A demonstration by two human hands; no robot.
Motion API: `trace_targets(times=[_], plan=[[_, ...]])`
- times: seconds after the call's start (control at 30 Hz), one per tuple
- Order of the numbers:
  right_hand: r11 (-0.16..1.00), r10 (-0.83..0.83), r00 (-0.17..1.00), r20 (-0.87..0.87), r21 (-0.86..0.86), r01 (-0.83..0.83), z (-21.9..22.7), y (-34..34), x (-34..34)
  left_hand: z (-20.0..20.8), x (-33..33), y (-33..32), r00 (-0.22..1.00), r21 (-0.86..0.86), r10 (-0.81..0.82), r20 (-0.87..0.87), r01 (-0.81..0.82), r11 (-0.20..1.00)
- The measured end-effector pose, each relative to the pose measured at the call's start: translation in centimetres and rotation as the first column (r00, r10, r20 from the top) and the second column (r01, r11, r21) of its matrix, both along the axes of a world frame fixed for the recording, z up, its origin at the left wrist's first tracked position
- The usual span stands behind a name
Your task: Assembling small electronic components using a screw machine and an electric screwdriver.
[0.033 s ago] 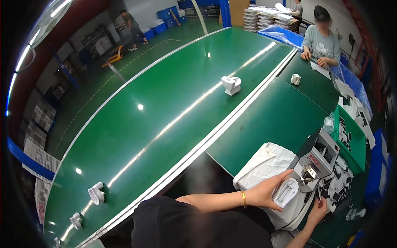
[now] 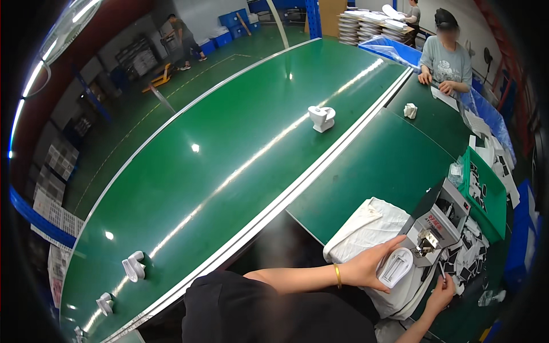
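My left hand [image 2: 366,266], with a gold bangle at the wrist, grips a white oval plastic part [image 2: 394,267] whose hollow, ribbed underside faces up. It is held right in front of a grey box-shaped bench machine [image 2: 437,223] with a metal mechanism at its front. My right hand [image 2: 440,294] is closed in a pinch beside the machine, near its lower right; what lies between the fingers is too small to make out. A white cloth [image 2: 366,226] lies under and beside my left hand. Small black and white pieces [image 2: 469,246] are heaped beyond my right hand.
A green bin [image 2: 486,194] of small pieces stands behind the machine. White toilet-shaped plastic pieces sit on the green conveyor belt [image 2: 240,143], one [image 2: 321,118] at its far part. A co-worker [image 2: 446,60] sits at the table's far end, near another white piece [image 2: 410,111].
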State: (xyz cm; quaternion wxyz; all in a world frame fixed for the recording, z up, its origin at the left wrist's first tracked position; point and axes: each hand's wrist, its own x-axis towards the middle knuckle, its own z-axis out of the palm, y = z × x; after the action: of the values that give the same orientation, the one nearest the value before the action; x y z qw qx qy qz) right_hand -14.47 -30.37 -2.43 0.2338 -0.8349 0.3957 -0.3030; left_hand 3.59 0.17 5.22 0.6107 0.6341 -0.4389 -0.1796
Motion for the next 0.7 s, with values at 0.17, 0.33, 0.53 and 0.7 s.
trace_targets(times=[0.17,0.33,0.53,0.7], plan=[[0.939,-0.129,0.932,0.338,0.345,0.005,6.0,2.8,0.4,-0.1,0.8,-0.5,1.000,0.006,-0.024,0.000,0.024,1.000],[0.832,0.284,0.756,0.590,0.240,-0.500,6.4,7.7,2.2,0.6,0.7,-0.9,0.994,-0.001,-0.099,-0.045,0.099,0.995],[0.773,0.248,0.805,0.539,0.392,-0.500,11.1,13.2,4.5,0.6,0.6,-0.6,0.994,0.038,-0.111,-0.014,0.112,0.993],[0.654,0.411,0.753,0.514,0.409,-0.636,10.9,14.3,4.4,0.7,-0.2,-0.4,0.990,0.028,-0.117,0.072,0.116,0.993]])
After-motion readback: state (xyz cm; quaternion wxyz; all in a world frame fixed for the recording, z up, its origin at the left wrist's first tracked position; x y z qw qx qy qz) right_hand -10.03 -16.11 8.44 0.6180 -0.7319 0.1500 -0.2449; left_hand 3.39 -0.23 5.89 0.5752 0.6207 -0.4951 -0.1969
